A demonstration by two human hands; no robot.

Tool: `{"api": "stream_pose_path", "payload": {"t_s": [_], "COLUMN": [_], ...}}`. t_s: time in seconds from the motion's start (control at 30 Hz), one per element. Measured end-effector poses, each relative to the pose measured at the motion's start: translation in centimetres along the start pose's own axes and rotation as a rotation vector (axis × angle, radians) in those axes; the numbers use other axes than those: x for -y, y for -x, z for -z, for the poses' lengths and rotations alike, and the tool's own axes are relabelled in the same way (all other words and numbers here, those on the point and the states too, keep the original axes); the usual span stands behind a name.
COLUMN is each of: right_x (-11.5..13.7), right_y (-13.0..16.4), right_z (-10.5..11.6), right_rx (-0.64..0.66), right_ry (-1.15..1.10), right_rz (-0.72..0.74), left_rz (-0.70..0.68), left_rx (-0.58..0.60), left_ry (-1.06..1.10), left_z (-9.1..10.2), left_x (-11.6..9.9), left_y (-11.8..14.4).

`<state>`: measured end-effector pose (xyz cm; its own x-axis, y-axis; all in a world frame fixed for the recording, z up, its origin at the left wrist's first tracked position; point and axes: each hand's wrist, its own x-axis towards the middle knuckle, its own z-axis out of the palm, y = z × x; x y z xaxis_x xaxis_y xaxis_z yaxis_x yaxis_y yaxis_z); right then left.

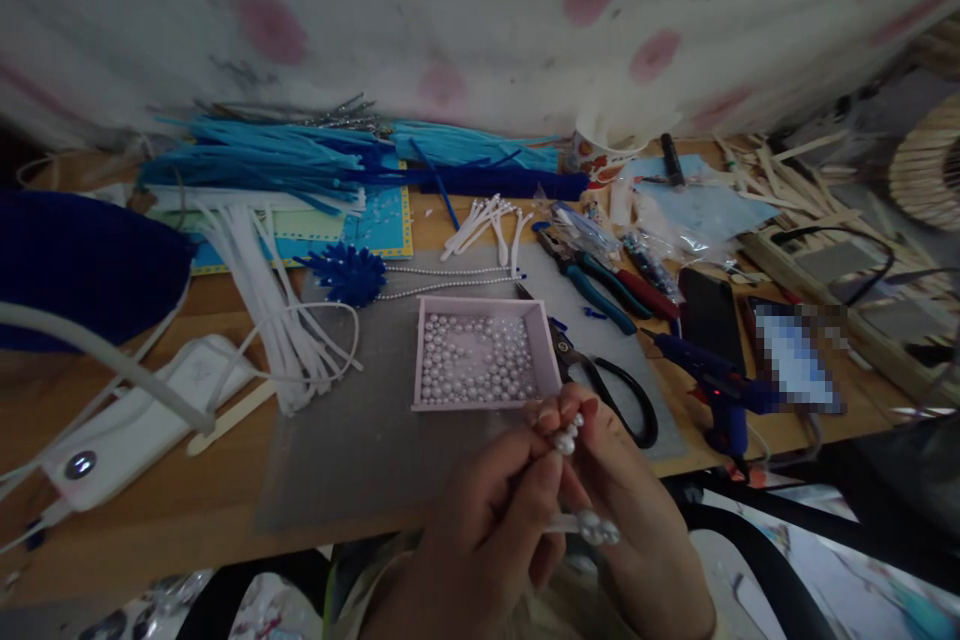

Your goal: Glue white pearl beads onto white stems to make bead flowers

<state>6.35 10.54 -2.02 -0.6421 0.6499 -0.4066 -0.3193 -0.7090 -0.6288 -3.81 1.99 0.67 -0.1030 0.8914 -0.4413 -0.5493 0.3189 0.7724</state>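
Hands [555, 510] pinch round glossy pearls [565, 440] near pink tray [427, 360].

dim, soft indoor light; edges bend with wide-angle distortion; near foreground blurred; one patch at right pixelated

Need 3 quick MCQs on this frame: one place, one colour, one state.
1. Where is the pink tray of pearls?
A. on the grey mat
B. on the floor
C. atop the mug

2. What colour is the glue gun?
A. white
B. blue
C. green

3. What are the hands doing?
A. resting flat
B. gripping scissors
C. pinching pearls

Key: 1 A, the tray sits on the grey mat. 2 B, its body is blue. 3 C, left hand and right hand pinch a strand of pearls between the fingertips.
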Motion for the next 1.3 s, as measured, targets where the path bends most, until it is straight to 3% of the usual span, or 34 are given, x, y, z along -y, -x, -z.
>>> {"api": "stream_pose_path", "payload": {"t_s": [0.3, 0.53, 0.8, 1.13, 1.3], "right_x": [0.0, 0.3, 1.5, 1.4, 1.7], "right_y": [-0.2, -0.5, 0.0, -0.4, -0.3], "right_z": [0.2, 0.3, 1.2, 1.6, 0.9], "right_rx": [-0.007, -0.067, 0.006, 0.058, 0.019], "right_ry": [0.13, 0.23, 0.503, 0.547, 0.556], "right_rz": [0.042, 0.254, 0.374, 0.4, 0.471], "left_rz": [0.003, 0.017, 0.062, 0.033, 0.022], "left_rx": [0.033, 0.034, 0.021, 0.105, 0.095], "left_ry": [-0.043, -0.01, -0.071, -0.188, -0.23], "left_z": [0.6, 0.7, 0.9, 1.4, 1.3], "left_x": [0.4, 0.1, -0.4, -0.1, -0.3], "left_y": [-0.2, -0.2, 0.3, 0.4, 0.5]}}
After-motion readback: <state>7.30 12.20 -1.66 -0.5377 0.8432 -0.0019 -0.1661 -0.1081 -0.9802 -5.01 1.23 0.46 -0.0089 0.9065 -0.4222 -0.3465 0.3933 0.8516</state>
